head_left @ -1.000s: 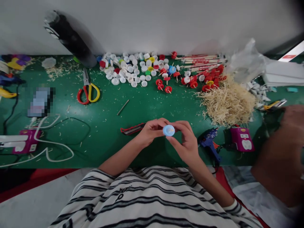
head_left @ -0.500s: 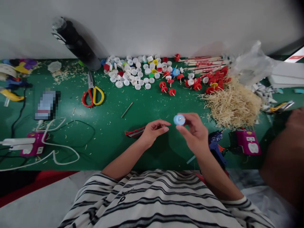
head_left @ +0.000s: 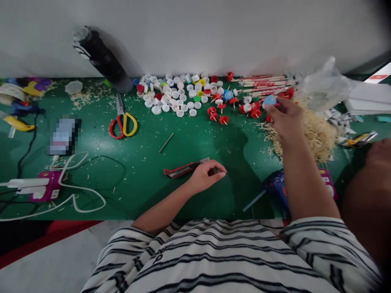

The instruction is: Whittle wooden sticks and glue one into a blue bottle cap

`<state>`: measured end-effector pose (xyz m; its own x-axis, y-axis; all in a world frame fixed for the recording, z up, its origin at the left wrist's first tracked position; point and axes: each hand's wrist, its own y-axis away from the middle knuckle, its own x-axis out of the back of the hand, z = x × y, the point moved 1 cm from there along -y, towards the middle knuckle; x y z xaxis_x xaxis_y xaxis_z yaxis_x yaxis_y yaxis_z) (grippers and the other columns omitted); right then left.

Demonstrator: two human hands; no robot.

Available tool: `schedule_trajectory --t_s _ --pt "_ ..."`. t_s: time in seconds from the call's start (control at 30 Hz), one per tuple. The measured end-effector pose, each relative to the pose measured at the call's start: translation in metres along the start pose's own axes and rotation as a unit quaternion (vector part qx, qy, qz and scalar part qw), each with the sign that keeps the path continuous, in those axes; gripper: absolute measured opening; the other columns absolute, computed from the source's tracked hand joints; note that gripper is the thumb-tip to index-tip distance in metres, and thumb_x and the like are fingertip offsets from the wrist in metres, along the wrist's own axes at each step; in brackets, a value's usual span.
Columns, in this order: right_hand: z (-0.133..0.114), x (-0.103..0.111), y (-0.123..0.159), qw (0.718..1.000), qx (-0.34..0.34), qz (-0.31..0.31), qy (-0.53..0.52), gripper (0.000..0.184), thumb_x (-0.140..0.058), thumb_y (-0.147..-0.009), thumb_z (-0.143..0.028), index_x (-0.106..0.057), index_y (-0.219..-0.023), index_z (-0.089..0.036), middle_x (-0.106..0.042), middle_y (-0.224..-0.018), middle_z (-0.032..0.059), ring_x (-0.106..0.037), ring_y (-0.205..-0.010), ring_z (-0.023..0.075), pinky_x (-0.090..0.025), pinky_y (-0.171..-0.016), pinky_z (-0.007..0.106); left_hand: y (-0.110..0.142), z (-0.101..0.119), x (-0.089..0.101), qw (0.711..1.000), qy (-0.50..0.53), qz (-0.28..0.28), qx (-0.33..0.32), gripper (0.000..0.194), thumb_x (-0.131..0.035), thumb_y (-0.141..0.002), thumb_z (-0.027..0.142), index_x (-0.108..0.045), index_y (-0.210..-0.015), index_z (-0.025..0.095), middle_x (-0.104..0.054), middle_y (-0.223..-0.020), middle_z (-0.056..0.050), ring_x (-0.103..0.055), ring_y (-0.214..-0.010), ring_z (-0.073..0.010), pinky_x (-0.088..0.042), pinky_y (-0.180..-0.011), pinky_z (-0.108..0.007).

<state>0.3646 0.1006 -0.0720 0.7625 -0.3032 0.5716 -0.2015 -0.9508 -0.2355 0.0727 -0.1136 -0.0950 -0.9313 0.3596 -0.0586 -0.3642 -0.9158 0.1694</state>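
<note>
My right hand is stretched far forward and pinches a light blue bottle cap over the group of red caps on sticks beside the wood shavings. On the green table, my left hand rests with its fingers loosely curled and nothing visible in them, next to a red utility knife. A spread of mostly white bottle caps lies at the back.
Red and yellow scissors lie at left of centre, a black cylinder leans at the back. A blue glue gun, a pink power strip with cables, a clear bag and another person's arm are at the sides.
My right hand has carried the blue cap away from my left hand, forward and to the right, up to the red caps. My left hand has lowered to the table by the knife.
</note>
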Motion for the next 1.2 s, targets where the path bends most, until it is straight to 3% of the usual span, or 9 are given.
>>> schedule_trajectory --t_s 0.1,0.2,0.3,0.47,0.7,0.9,1.03,1.2 --pt "-0.004 -0.014 -0.027 0.998 -0.053 0.009 0.035 0.052 -0.082 -0.093 -0.017 -0.075 -0.144 -0.011 -0.078 -0.105 0.0090 -0.054 -0.075 0.0099 -0.048 -0.076 0.030 0.002 0.001 -0.003 0.998 -0.061 -0.011 -0.017 0.024 -0.072 -0.093 0.039 -0.077 -0.097 0.016 -0.067 -0.088 -0.002 -0.050 -0.066 -0.0087 -0.039 -0.064 -0.026" --pt "-0.010 -0.022 -0.043 0.994 -0.088 -0.024 0.065 0.058 -0.080 -0.095 -0.017 -0.070 -0.152 -0.006 -0.078 -0.114 0.0130 -0.053 -0.077 0.0093 -0.046 -0.077 0.030 0.004 0.002 -0.004 0.993 -0.111 -0.015 -0.029 0.020 -0.069 -0.096 0.035 -0.077 -0.098 0.017 -0.070 -0.091 -0.003 -0.053 -0.069 -0.0104 -0.042 -0.068 -0.026" --pt "-0.016 -0.022 -0.047 0.987 -0.122 -0.068 0.085 0.061 -0.080 -0.098 -0.022 -0.067 -0.155 -0.005 -0.078 -0.118 0.0161 -0.053 -0.078 0.0098 -0.042 -0.073 0.031 0.008 0.004 -0.003 0.987 -0.150 -0.020 -0.049 0.020 -0.065 -0.099 0.034 -0.077 -0.100 0.018 -0.072 -0.093 -0.004 -0.056 -0.071 -0.0114 -0.044 -0.068 -0.027" --pt "-0.019 -0.017 -0.044 0.973 -0.161 -0.125 0.113 0.063 -0.079 -0.100 -0.028 -0.066 -0.159 -0.011 -0.080 -0.101 0.0148 -0.045 -0.065 0.0094 -0.035 -0.065 0.031 0.015 0.011 -0.006 0.971 -0.222 -0.042 -0.080 0.022 -0.059 -0.104 0.033 -0.077 -0.105 0.019 -0.078 -0.099 -0.007 -0.065 -0.080 -0.0142 -0.048 -0.073 -0.028" --pt "-0.012 -0.020 -0.051 0.968 -0.155 -0.148 0.131 0.063 -0.078 -0.102 -0.029 -0.064 -0.160 -0.009 -0.079 -0.087 0.0099 -0.037 -0.058 0.0072 -0.034 -0.064 0.033 0.018 0.012 -0.006 0.961 -0.256 -0.067 -0.080 0.023 -0.057 -0.106 0.033 -0.076 -0.109 0.020 -0.081 -0.107 -0.008 -0.074 -0.095 -0.0180 -0.054 -0.081 -0.029" --pt "-0.015 -0.023 -0.056 0.965 -0.160 -0.151 0.145 0.067 -0.078 -0.099 -0.016 -0.059 -0.161 -0.003 -0.078 -0.078 0.0085 -0.032 -0.051 0.0043 -0.031 -0.064 0.037 0.017 0.011 -0.005 0.963 -0.250 -0.064 -0.081 0.024 -0.057 -0.106 0.035 -0.076 -0.109 0.020 -0.082 -0.106 -0.009 -0.074 -0.093 -0.0180 -0.053 -0.079 -0.030" --pt "-0.018 -0.013 -0.057 0.969 -0.141 -0.144 0.143 0.067 -0.079 -0.096 -0.014 -0.060 -0.158 0.002 -0.081 -0.086 0.0127 -0.037 -0.055 0.0034 -0.033 -0.068 0.036 0.017 0.010 -0.007 0.962 -0.251 -0.071 -0.081 0.025 -0.056 -0.107 0.035 -0.077 -0.110 0.021 -0.082 -0.107 -0.008 -0.074 -0.093 -0.0180 -0.052 -0.079 -0.030" --pt "-0.025 -0.010 -0.064 0.963 -0.048 -0.157 0.214 0.046 -0.080 -0.096 -0.018 -0.078 -0.140 -0.003 -0.083 -0.103 0.0154 -0.045 -0.066 0.0057 -0.035 -0.077 0.035 0.017 0.009 -0.008 0.960 -0.258 -0.082 -0.078 0.026 -0.056 -0.107 0.036 -0.077 -0.110 0.020 -0.082 -0.107 -0.009 -0.074 -0.093 -0.0184 -0.052 -0.079 -0.030"
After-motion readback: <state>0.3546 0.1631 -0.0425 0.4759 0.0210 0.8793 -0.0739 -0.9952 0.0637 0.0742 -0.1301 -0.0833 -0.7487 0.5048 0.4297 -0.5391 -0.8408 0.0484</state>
